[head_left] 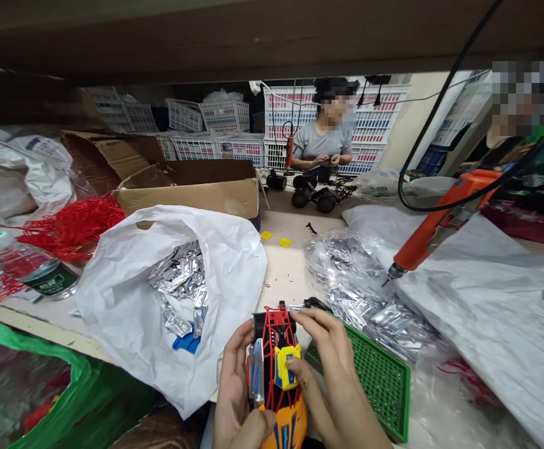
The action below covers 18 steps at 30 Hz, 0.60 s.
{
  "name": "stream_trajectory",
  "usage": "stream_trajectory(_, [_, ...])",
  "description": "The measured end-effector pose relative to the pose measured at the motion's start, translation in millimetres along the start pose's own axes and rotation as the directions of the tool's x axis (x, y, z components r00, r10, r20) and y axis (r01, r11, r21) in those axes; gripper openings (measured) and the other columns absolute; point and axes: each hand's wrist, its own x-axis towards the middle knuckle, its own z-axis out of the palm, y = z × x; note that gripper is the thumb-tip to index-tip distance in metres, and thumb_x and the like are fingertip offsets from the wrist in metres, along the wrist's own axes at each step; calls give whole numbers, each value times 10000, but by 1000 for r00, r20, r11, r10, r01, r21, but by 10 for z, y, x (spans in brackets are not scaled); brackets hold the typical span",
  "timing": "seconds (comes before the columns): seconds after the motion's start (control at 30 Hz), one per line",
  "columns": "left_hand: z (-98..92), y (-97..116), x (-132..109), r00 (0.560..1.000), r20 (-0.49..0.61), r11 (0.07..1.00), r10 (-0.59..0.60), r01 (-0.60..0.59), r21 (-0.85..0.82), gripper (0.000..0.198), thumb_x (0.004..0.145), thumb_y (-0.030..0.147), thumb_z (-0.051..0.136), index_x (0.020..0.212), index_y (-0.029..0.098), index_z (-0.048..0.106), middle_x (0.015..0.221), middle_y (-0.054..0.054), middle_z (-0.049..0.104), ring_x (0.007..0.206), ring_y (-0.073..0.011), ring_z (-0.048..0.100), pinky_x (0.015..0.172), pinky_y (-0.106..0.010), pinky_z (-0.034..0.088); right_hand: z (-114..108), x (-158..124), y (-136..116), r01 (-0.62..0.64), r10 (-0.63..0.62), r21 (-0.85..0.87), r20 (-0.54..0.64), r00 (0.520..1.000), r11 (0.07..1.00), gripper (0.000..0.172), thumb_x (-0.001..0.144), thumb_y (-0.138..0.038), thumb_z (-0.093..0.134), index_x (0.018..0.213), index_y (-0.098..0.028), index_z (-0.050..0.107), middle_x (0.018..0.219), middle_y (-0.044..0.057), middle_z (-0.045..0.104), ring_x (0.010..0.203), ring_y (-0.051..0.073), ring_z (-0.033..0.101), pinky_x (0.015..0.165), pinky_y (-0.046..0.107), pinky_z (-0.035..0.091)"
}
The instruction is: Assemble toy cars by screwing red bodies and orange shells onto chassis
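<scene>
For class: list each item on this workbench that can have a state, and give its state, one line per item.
Left hand: gripping the toy buggy's side
Right hand: fingers wrapped over the toy buggy
Toy buggy: held in both hands, red cage on top
Orange electric screwdriver: hanging on its cord, unheld
White plastic bag: open, holding silver foil packets
Cardboard box: flaps open

Workbench [285,274] with green plastic tray [374,386]
</scene>
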Motion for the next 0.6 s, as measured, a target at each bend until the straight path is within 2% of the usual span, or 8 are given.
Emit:
stream_trajectory(0.13, [59,10,-16,998,23,998,60,-60,24,822,562,115,705,1366,249,599,1477,-109,599,1368,-395,556,1077,-419,517,-52,8,17,72,-73,29,41,996,997,467,1056,-319,486,1514,-284,401,1381,118,594,1275,276,578,1006,404,514])
stream_trajectory(0.27, [109,-53,-1,998,-22,998,63,-63,11,797,560,143,734,1338,251,595,1453,-121,611,1342,-391,582,1039,-406,546,-93,19,15,38,-39,126,1,999,991,226,1055,-266,487,1263,-280,574,1113,72,666,1055,221,665,880,330,561])
stream_trajectory(0.33, [103,-83,6,998,-22,999,52,-52,1,812,544,126,728,1337,249,602,1442,-126,619,1338,-399,586,1031,-410,554,-97,12,21,66,-63,176,-20,998,982,179,1039,-201,508,1178,-268,600,1030,53,657,956,183,684,813,273,574])
stream_trajectory(0.5, [34,-82,-13,995,81,995,66,-72,75,845,577,135,686,1407,261,593,1455,-99,618,1340,-386,588,1089,-449,517,-88,-21,66,201,-176,217,-129,976,955,184,1009,-163,572,1168,-232,633,1016,63,661,933,172,702,810,247,598])
stream_trajectory(0.6, [30,-52,-34,990,112,994,84,-92,66,843,603,132,672,1429,266,572,1488,-106,593,1363,-389,570,1108,-476,504,-82,-31,83,232,-205,226,-136,969,946,193,1001,-172,595,1180,-221,646,1013,65,667,949,173,704,831,240,601])
